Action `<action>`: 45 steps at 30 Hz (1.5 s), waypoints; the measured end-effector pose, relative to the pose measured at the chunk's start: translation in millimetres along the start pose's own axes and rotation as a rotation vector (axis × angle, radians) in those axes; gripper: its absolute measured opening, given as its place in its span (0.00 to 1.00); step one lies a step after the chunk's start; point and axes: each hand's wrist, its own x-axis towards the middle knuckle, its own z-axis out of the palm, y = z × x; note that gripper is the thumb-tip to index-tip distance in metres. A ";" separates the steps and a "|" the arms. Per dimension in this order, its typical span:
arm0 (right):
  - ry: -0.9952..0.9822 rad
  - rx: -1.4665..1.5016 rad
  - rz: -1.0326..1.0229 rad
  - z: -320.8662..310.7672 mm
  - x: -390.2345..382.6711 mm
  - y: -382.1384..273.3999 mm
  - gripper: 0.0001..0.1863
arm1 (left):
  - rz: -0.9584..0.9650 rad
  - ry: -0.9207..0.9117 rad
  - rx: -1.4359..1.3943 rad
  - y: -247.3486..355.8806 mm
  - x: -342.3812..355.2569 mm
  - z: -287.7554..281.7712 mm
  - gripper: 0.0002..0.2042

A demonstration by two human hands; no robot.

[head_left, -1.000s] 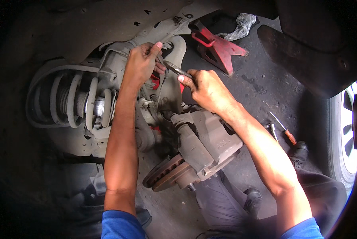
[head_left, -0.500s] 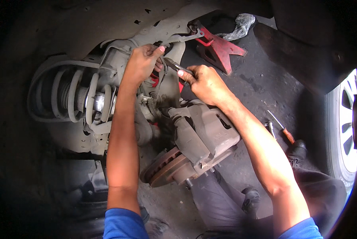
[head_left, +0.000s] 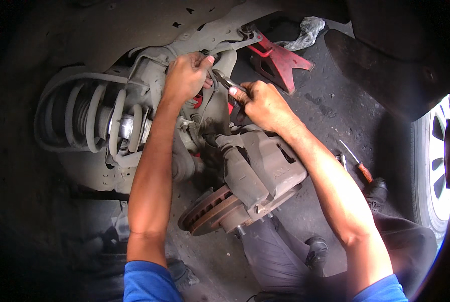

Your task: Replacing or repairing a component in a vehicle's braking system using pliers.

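My left hand (head_left: 187,78) reaches up to the grey metal body of the car, fingers curled and thumb out. What it grips is hidden behind the fingers. A thin dark line (head_left: 213,79), like a hose or cable, hangs beside its fingertips. Closed around the handles of metal pliers (head_left: 223,79) is my right hand (head_left: 265,104), just right of the left. The jaws point toward the thin line; I cannot tell whether they touch it. Below my right hand sits a dusty brake caliper (head_left: 262,163) over a rusty brake disc (head_left: 205,214).
A coil spring (head_left: 90,120) is at the left. Behind my hands stands a red jack stand (head_left: 281,68), with crumpled clear plastic (head_left: 309,33) near it. An orange-handled screwdriver (head_left: 364,171) lies on the floor at the right, near a wheel (head_left: 426,166).
The view has shifted slightly. Both hands remain close together at the same spot, the pliers still in my right hand and angled a little more downward.
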 end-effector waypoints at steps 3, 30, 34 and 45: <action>0.004 -0.036 0.017 -1.1 -0.2 -1.4 0.25 | -0.001 -0.009 0.017 2.9 0.1 2.0 0.21; -0.086 0.147 0.080 -3.8 9.0 19.4 0.30 | -0.048 0.009 -0.096 -4.9 1.9 2.5 0.21; -0.122 0.128 -0.026 -0.3 12.9 34.1 0.29 | -0.138 0.014 -0.213 -3.3 0.4 0.8 0.20; 0.006 0.382 -0.245 5.1 53.0 23.7 0.36 | -0.181 -0.134 -0.308 10.3 -10.7 4.7 0.20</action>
